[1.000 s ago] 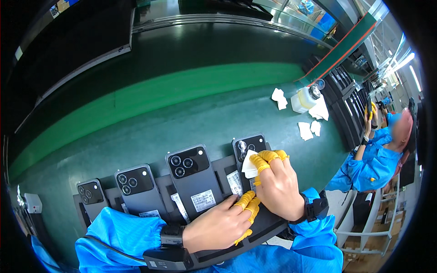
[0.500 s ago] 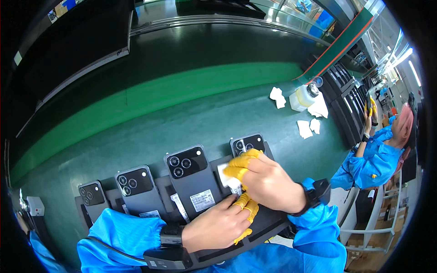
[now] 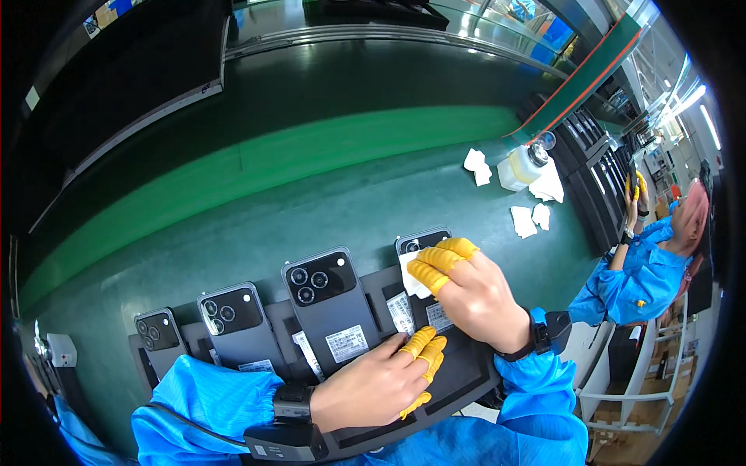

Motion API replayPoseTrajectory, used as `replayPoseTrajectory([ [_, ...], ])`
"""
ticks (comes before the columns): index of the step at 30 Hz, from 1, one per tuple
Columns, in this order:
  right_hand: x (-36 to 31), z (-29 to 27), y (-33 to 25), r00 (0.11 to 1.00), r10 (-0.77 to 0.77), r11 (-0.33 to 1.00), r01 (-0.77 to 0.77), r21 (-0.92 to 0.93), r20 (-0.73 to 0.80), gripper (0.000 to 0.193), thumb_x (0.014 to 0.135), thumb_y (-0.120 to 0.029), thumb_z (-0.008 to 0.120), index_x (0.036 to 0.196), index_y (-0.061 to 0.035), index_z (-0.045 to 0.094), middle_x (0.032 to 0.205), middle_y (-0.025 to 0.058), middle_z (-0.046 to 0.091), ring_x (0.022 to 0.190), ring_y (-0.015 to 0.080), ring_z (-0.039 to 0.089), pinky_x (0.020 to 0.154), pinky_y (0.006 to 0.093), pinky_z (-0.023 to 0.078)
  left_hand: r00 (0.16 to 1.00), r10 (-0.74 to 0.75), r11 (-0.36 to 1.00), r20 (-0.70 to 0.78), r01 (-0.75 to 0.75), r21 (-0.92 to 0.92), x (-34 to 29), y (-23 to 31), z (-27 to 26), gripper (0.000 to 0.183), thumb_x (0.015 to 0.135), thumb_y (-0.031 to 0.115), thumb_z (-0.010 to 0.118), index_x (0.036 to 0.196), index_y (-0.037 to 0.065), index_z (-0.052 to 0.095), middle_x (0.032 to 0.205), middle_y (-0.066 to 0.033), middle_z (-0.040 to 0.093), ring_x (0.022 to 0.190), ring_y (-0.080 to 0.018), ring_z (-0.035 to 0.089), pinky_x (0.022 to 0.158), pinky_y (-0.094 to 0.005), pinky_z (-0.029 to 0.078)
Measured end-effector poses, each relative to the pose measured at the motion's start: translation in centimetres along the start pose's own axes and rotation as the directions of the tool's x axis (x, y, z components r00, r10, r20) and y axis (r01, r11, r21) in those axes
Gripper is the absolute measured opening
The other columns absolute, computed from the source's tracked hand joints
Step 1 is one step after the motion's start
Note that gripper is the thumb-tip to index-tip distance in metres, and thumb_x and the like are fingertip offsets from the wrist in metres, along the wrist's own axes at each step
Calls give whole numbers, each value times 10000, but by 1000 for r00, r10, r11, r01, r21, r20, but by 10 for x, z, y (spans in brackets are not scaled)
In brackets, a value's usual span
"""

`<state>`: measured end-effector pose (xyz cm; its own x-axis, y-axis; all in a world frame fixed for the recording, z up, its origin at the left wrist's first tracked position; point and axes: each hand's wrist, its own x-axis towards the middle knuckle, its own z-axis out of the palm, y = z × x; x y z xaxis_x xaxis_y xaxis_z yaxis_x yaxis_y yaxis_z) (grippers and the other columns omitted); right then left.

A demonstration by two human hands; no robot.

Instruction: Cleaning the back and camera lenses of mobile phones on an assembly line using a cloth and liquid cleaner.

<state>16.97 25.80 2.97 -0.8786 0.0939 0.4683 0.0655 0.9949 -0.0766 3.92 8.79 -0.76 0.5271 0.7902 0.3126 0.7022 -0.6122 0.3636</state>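
On the rightmost phone (image 3: 426, 242), the right hand (image 3: 474, 291), pinching a white wipe (image 3: 413, 273), has shifted back right; left hand (image 3: 381, 380) rests open, steadying the tray (image 3: 458, 380).

four phones (image 3: 330, 303) side by side in tray (image 3: 458, 377), bottle (image 3: 522, 167) far right behind, wipes (image 3: 531, 220) beside it
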Motion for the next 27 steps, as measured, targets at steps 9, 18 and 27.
replayPoseTrajectory([
  [9,-5,-4,5,984,-70,925,3,379,165,244,627,17,668,871,12,683,876,121,631,849,322,612,770,382,545,1000,-24,998,4,24,-53,5,4,-8,427,908,275,579,1174,-51,653,1156,-154,633,1167,-302,588,1057,-432,426],
  [18,-34,-55,-8,979,173,973,-187,135,107,378,604,34,670,973,-15,736,996,105,684,919,312,659,791,378,557,999,-35,999,15,34,35,3,1,-10,475,924,335,614,1236,-22,634,1129,-119,644,1212,-272,581,1092,-413,431],
  [27,-42,-29,1,998,58,997,-59,-52,-3,368,636,-58,681,997,-3,723,1007,112,671,965,295,662,827,382,567,998,-36,998,47,33,61,3,3,-14,449,927,361,614,1212,18,667,1084,-72,670,1135,-226,624,1115,-415,414],
])
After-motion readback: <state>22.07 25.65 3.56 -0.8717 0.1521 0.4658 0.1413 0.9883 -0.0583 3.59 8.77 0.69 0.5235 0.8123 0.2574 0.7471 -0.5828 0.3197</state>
